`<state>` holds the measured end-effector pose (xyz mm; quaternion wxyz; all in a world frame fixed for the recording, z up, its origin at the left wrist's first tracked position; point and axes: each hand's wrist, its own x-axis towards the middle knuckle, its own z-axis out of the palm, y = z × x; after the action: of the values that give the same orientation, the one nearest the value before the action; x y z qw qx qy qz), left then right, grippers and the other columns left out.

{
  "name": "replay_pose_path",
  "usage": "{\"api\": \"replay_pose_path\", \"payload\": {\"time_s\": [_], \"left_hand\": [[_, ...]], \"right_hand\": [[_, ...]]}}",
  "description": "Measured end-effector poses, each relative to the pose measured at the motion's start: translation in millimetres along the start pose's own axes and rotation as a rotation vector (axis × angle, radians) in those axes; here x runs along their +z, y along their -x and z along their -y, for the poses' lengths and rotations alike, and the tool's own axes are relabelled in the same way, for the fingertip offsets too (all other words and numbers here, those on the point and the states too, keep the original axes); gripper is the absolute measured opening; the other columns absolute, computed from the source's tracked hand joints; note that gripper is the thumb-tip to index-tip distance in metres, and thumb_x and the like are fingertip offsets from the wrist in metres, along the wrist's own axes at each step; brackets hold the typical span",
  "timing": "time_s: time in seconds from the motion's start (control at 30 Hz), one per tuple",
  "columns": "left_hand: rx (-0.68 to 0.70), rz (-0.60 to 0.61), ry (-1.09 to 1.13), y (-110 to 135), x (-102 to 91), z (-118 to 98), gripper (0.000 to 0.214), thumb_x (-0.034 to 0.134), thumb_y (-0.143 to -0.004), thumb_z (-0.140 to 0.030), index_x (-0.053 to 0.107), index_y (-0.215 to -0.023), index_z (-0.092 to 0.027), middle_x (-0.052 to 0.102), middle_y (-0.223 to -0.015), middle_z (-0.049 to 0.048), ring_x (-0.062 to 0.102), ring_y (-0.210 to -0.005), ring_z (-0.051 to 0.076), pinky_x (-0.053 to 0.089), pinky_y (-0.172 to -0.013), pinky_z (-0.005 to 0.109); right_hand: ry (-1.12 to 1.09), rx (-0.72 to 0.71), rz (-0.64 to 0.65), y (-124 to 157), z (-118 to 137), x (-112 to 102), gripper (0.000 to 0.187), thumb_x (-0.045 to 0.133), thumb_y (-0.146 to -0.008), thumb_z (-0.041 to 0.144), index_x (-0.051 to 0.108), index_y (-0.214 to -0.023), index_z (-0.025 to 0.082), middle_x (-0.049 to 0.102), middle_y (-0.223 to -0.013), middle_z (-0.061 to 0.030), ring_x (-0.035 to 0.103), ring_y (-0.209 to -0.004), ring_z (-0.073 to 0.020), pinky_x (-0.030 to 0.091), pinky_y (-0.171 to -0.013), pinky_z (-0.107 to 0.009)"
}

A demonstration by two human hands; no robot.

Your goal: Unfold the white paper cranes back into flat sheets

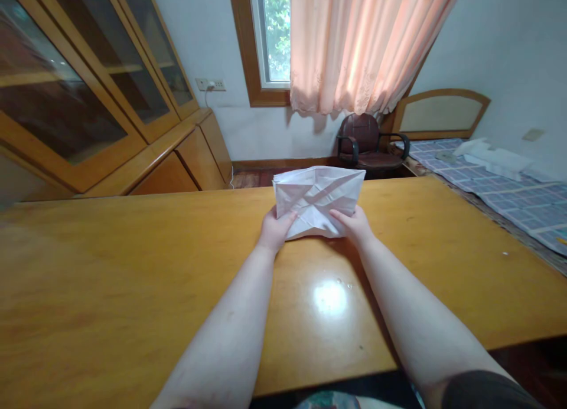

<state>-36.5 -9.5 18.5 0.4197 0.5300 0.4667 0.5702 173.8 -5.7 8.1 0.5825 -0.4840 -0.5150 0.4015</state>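
A stack of creased white paper [316, 193] is held up over the far half of the wooden table, tilted toward me. My left hand [275, 227] grips its lower left side, thumb on the near face. On the lower right side my right hand [354, 225] grips it the same way, thumb across the front. The other fingers of both hands are hidden behind the paper. Fold lines cross near the middle of the sheet, and its upper left edge shows several layers.
The glossy wooden table [133, 291] spreads below my arms. Beyond it stand a glass-fronted cabinet [146, 120] at the left and a dark red armchair [363, 138] under the curtain [354, 49]. A bed [500, 179] with a checked cover lies at the right.
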Motion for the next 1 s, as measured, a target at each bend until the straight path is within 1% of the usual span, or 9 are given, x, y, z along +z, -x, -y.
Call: {"api": "replay_pose_path", "payload": {"time_s": [0.1, 0.2, 0.33, 0.4, 0.57, 0.67, 0.73, 0.8, 1.0], "left_hand": [[-0.079, 0.060, -0.003, -1.5, 1.6, 4.9, 0.039, 0.071, -0.067, -0.032, 0.065, -0.099, -0.012, 0.071, -0.099, 0.0104, 0.065, -0.093, 0.025, 0.050, -0.085, 0.035], [-0.084, 0.002, 0.061, -3.6, -0.1, 6.4, 0.040, 0.070, -0.068, -0.038, 0.065, -0.099, -0.011, 0.071, -0.097, 0.0110, 0.065, -0.089, 0.025, 0.050, -0.082, 0.036], [-0.119, -0.048, -0.087, -9.2, -6.8, 11.5, 0.042, 0.074, -0.064, -0.036, 0.065, -0.098, -0.014, 0.070, -0.096, 0.0114, 0.065, -0.091, 0.026, 0.050, -0.083, 0.038], [-0.173, -0.068, -0.137, -13.0, -9.6, 16.6, 0.040, 0.074, -0.064, -0.033, 0.064, -0.098, -0.014, 0.070, -0.097, 0.0118, 0.065, -0.091, 0.026, 0.050, -0.083, 0.038], [-0.328, -0.116, 0.155, -17.7, -10.6, 18.3, 0.052, 0.064, -0.075, -0.036, 0.050, -0.121, -0.017, 0.068, -0.104, 0.0120, 0.067, -0.086, 0.020, 0.053, -0.076, 0.034], [-0.339, 0.014, 0.320, -12.4, -4.9, 10.8, 0.049, 0.058, -0.079, -0.043, 0.048, -0.122, -0.023, 0.064, -0.116, 0.0095, 0.065, -0.094, 0.018, 0.053, -0.079, 0.034], [-0.344, 0.122, 0.393, -6.3, 2.5, 7.5, 0.049, 0.063, -0.075, -0.045, 0.051, -0.117, -0.023, 0.064, -0.117, 0.0089, 0.064, -0.097, 0.019, 0.054, -0.081, 0.036], [-0.369, 0.155, 0.430, -0.7, 10.7, 7.4, 0.052, 0.072, -0.067, -0.041, 0.056, -0.110, -0.019, 0.066, -0.111, 0.0103, 0.065, -0.094, 0.023, 0.054, -0.080, 0.039], [-0.226, -0.103, 0.520, -3.4, 16.3, 15.5, 0.044, 0.076, -0.059, -0.025, 0.064, -0.099, -0.013, 0.069, -0.107, 0.0109, 0.064, -0.100, 0.024, 0.050, -0.089, 0.036]], "right_hand": [[-0.109, 0.070, 0.003, -3.7, -6.3, 1.4, 0.042, 0.078, -0.058, 0.043, 0.069, -0.089, 0.016, 0.072, -0.091, -0.0076, 0.066, -0.084, -0.0242, 0.051, -0.080, -0.039], [-0.154, 0.085, -0.078, -6.7, -8.4, -0.8, 0.042, 0.078, -0.058, 0.044, 0.069, -0.087, 0.015, 0.072, -0.089, -0.0083, 0.067, -0.083, -0.0249, 0.052, -0.078, -0.038], [-0.079, 0.212, 0.120, -7.9, -11.1, -8.1, 0.045, 0.079, -0.057, 0.038, 0.069, -0.095, 0.015, 0.072, -0.097, -0.0101, 0.067, -0.087, -0.0259, 0.052, -0.080, -0.038], [-0.034, 0.276, 0.147, -9.2, -14.3, -10.4, 0.044, 0.079, -0.056, 0.034, 0.069, -0.095, 0.015, 0.072, -0.098, -0.0100, 0.068, -0.087, -0.0258, 0.053, -0.081, -0.038], [-0.186, 0.229, -0.049, -13.2, -20.2, -4.3, 0.040, 0.075, -0.060, 0.031, 0.068, -0.096, 0.015, 0.071, -0.102, -0.0088, 0.067, -0.092, -0.0265, 0.053, -0.083, -0.039], [-0.261, 0.153, -0.190, -10.5, -20.3, 8.1, 0.039, 0.071, -0.065, 0.033, 0.065, -0.099, 0.016, 0.069, -0.107, -0.0083, 0.066, -0.098, -0.0269, 0.054, -0.085, -0.040], [-0.261, 0.110, -0.239, -5.2, -19.0, 18.8, 0.038, 0.069, -0.067, 0.035, 0.065, -0.100, 0.017, 0.069, -0.108, -0.0085, 0.065, -0.100, -0.0269, 0.054, -0.085, -0.040], [-0.268, 0.068, -0.238, 1.3, -16.5, 29.2, 0.038, 0.068, -0.069, 0.036, 0.064, -0.102, 0.017, 0.068, -0.109, -0.0085, 0.064, -0.101, -0.0259, 0.053, -0.087, -0.039], [-0.400, 0.141, -0.060, 10.0, -5.2, 39.4, 0.048, 0.075, -0.062, 0.032, 0.062, -0.106, 0.016, 0.068, -0.110, -0.0084, 0.063, -0.103, -0.0273, 0.049, -0.092, -0.040]]}}
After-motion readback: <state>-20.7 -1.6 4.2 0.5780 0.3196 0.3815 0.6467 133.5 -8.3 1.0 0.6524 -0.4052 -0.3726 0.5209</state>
